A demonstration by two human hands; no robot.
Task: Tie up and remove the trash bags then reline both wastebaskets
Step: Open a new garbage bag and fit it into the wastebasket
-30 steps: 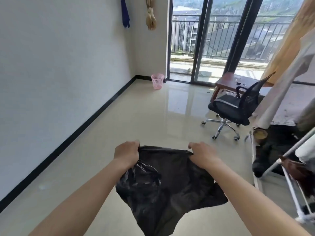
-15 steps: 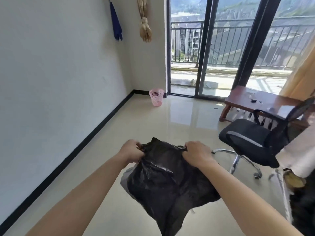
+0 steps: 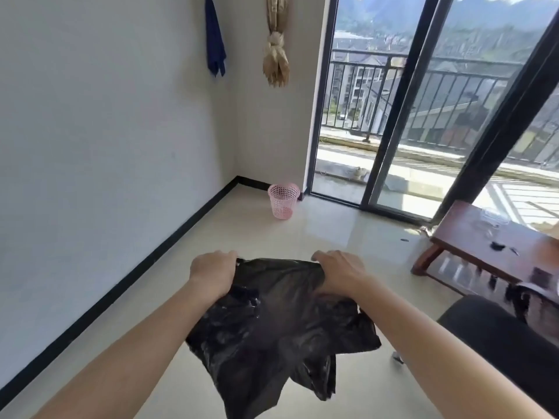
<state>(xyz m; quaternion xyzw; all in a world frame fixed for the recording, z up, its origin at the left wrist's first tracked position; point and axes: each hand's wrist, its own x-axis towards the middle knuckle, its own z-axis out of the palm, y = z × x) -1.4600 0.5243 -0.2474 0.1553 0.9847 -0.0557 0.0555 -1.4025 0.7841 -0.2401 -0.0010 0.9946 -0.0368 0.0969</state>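
From the head view, the black trash bag [image 3: 281, 325] hangs in the air in front of the person, above the floor [image 3: 317, 237], held by its upper edge and drooping in loose, crumpled folds below. The left hand [image 3: 213, 275] grips one end of that edge with its fingers curled over the film, and the right hand [image 3: 338, 273] grips the other end the same way; the two hands sit apart with the rim drawn fairly taut between them. The bag looks empty, thin and very light, limp rather than stiff, and its glossy film is probably slick and easy to tear if yanked. The rim is the sensible place to hold it, with a pinch on each side so the mouth can be pulled open; whether the two layers are already parted cannot be told. The pink wastebasket [image 3: 283, 201] stands well apart, on the floor in the far corner near the glass door, and shows no liner. It too looks light, so it may tip when the bag is stretched over it.
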